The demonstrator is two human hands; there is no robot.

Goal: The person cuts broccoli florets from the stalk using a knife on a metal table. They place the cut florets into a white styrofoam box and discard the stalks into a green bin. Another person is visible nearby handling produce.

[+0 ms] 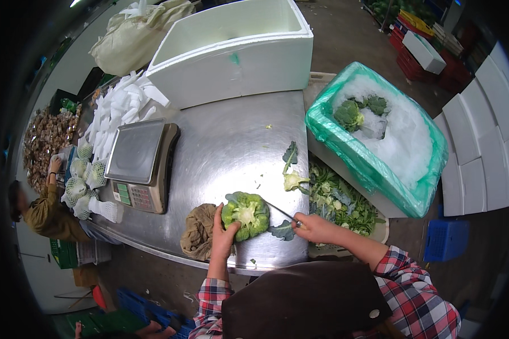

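A broccoli head (247, 215) with its pale cut underside facing up is held in my left hand (223, 235) above the steel table (233, 127). My right hand (311, 228) grips a knife (282, 210), its blade pointing toward the broccoli's right side. A broccoli leaf (282, 231) lies between the broccoli and my right hand. Farther up the table are a cut stem piece (293, 181) and another leaf (291, 153). Just left of my left hand sits a crumpled brown cloth (198, 231).
A digital scale (138, 159) and net-wrapped produce (77, 186) stand left. Behind is a white foam box (237, 63). At right, a green-lined foam box (377, 135) holds ice and broccoli, beside a crate of trimmings (343, 199). Another person (51, 212) works at far left.
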